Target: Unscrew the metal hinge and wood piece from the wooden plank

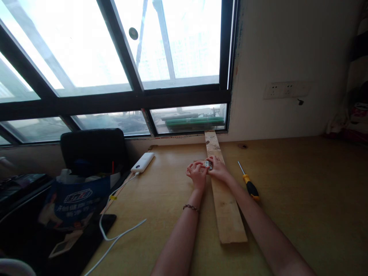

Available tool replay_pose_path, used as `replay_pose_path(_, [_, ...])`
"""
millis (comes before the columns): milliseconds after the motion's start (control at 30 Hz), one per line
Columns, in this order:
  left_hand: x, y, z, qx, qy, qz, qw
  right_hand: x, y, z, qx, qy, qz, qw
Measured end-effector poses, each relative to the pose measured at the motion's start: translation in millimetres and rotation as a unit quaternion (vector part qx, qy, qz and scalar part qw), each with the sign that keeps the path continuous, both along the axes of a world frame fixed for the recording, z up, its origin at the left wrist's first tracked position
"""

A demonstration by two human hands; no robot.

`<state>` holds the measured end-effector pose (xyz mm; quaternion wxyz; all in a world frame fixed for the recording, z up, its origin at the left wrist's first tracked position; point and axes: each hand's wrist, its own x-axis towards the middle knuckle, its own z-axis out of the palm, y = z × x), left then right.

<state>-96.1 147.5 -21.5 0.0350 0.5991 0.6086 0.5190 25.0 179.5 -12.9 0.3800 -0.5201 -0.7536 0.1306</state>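
A small silvery metal plate with holes (208,165), possibly a hinge, is between my two hands above a long wooden board (227,214). My right hand (219,169) is closed on the plate's right side, its wrist over the board. From the left, my left hand (197,177) has its fingers curled, with its thumb at the plate's lower edge. The fingers cover part of the plate. To the right of the board lies a screwdriver (250,186) with a yellow and black handle.
A white power bank (142,162) with a white cable (103,226) lies on the wooden table (301,214). At the left stand a black chair (93,147) and a blue bag (77,199). The window (178,92) and a wall socket (287,90) are behind.
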Motion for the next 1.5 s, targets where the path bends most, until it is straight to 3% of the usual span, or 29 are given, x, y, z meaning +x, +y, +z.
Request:
replay_pose_path(367, [-2,5,-8.3,0.054,0.01,-0.076,0.996,1,2,-1,-0.002,-0.003,0.006,1.0])
replay_pose_path(533, [-3,4,-8.6,0.05,0.018,-0.066,0.996,1,1,0,-0.003,-0.003,0.009,1.0])
replay_pose_path(667, [0,6,-8.3,0.052,-0.031,-0.055,0.997,1,0,1,-0.001,-0.005,0.011,1.0])
replay_pose_path(767, [-6,13,-6.1,0.051,-0.126,-0.017,0.991,1,-2,2,0.002,-0.003,0.008,1.0])
replay_pose_path(867, [-34,23,-3.1,0.016,-0.205,0.058,0.977,1,-3,3,-0.002,-0.001,0.008,1.0])
replay_pose_path(1000, [-92,28,-1.4,-0.108,-0.13,0.19,0.967,1,-4,3,-0.001,0.006,0.009,1.0])
replay_pose_path(1100, [-122,26,-2.3,-0.186,-0.065,0.248,0.948,1,-5,3,0.003,0.008,0.011,1.0])
replay_pose_path(1300, [-127,30,-10.3,-0.24,0.012,0.282,0.929,1,-7,5,-0.001,0.005,0.013,1.0])
replay_pose_path(1500, [-130,32,-15.8,-0.235,-0.019,0.273,0.933,1,-7,7,-0.006,-0.001,0.009,1.0])
